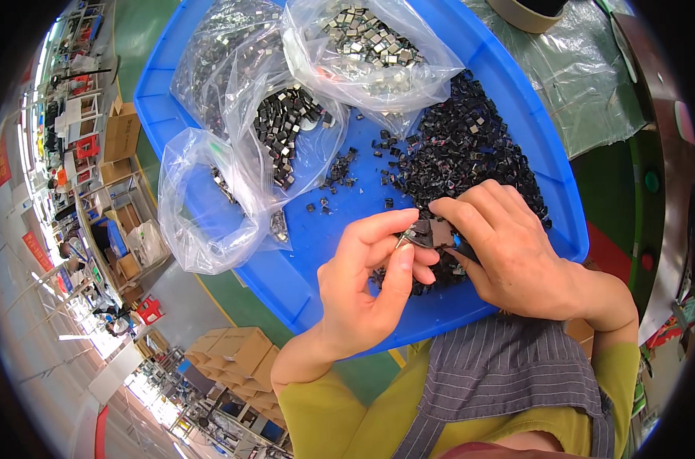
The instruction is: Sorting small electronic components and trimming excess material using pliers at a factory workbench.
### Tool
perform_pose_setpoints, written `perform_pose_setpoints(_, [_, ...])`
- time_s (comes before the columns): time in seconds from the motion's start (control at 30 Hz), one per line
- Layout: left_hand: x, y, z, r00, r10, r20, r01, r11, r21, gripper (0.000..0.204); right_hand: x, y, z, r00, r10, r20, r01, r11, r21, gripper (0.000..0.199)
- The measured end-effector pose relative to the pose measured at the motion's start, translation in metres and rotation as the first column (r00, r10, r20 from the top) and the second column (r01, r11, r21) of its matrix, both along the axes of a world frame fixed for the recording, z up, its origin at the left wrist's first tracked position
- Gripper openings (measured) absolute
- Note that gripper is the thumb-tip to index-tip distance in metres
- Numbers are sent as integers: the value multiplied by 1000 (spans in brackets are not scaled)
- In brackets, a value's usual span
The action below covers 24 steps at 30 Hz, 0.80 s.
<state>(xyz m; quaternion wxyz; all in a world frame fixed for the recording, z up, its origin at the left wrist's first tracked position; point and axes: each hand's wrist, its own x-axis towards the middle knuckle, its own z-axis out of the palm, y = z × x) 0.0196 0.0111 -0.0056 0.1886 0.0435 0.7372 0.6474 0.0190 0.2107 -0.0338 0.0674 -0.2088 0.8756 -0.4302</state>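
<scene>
My left hand is closed, with the thumb and fingers pinching a small black part that has a thin shiny edge. Against it sits a small brown square piece, between my two hands. My right hand curls over from the right, its fingertips near the brown piece. Under its fingers shows a dark object with a bit of blue, mostly hidden by the hand. Both hands are above a heap of small black parts in a large blue tray.
Clear plastic bags lie in the tray: one holds silvery square parts, another black-and-silver parts, and a crumpled bag is at the left. A tape roll rests beyond the tray. Cardboard boxes stand at lower left.
</scene>
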Motion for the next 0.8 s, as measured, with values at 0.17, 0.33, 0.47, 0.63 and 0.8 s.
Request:
perform_pose_setpoints(0.17, [0,-2,-1,997,-39,-66,32,995,-98,28,2,2,2,991,66,115,-64,998,-21,42])
perform_pose_setpoints(0.33, [-2,-6,0,1000,-24,0,23,993,113,28,-2,5,7,905,173,388,-61,957,-284,28])
perform_pose_setpoints(0.47, [-7,-10,-5,999,-40,28,32,968,247,37,-8,9,14,724,289,627,9,904,-427,21])
perform_pose_setpoints(0.63, [-8,-9,0,992,-100,80,81,974,212,47,-8,12,9,741,401,538,-95,857,-507,20])
perform_pose_setpoints(0.8, [-8,-7,2,983,-39,181,24,996,86,58,-10,14,12,726,410,552,-89,852,-516,19])
